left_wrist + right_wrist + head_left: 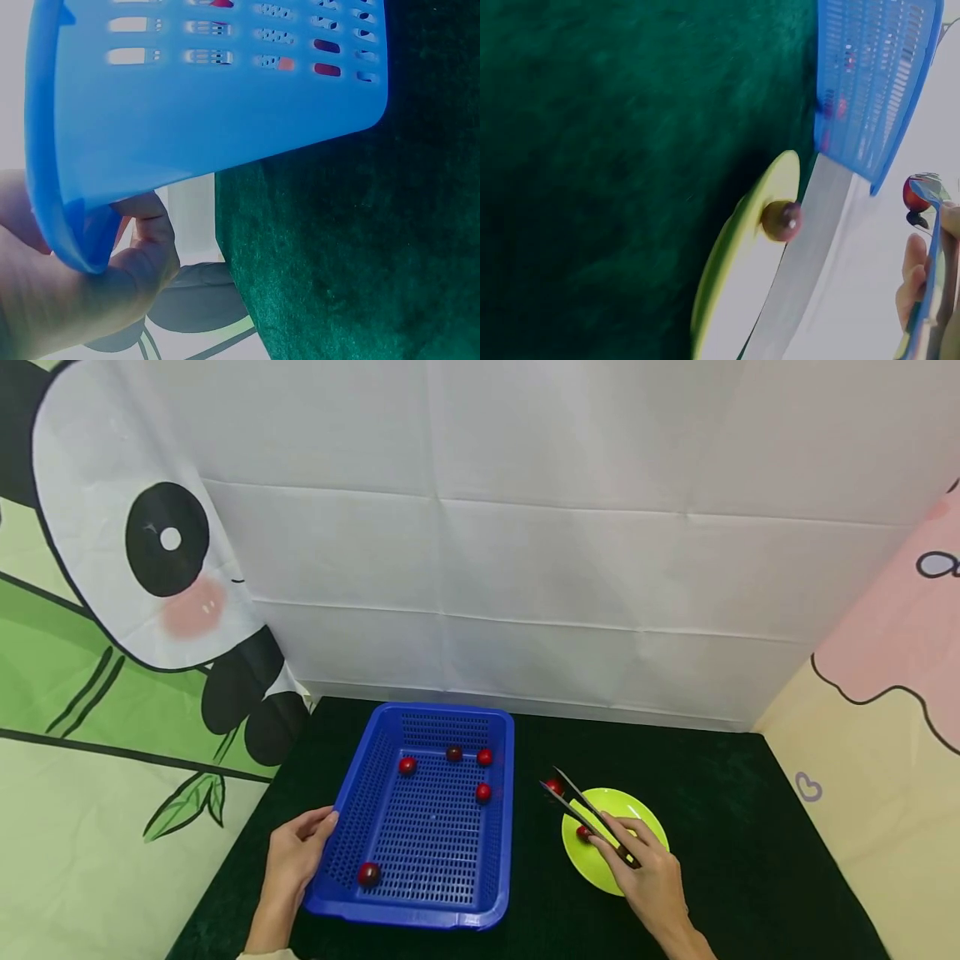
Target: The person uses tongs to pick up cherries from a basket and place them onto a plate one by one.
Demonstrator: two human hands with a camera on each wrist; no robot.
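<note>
My left hand (294, 852) grips the left rim of a blue perforated plastic basket (324, 893), thumb and fingers round the edge, as the left wrist view shows too. Inside the basket lie several dark red cherry tomatoes (369, 874), most of them toward its far end. In my right hand (648, 877) is a pair of metal tongs (579, 795), held between thumb and fingers. Its tips pinch one cherry tomato (915, 196) in the air, between the basket and a yellow-green plate (600, 880). Another cherry tomato (781, 220) sits on the plate, partly behind the tongs in the head view.
Dark green cloth (735, 827) covers the table. A creased white sheet (525, 560) hangs behind it. Printed cloths flank the table, one with a panda (90, 527) on the left and one with a pink shape (892, 643) on the right.
</note>
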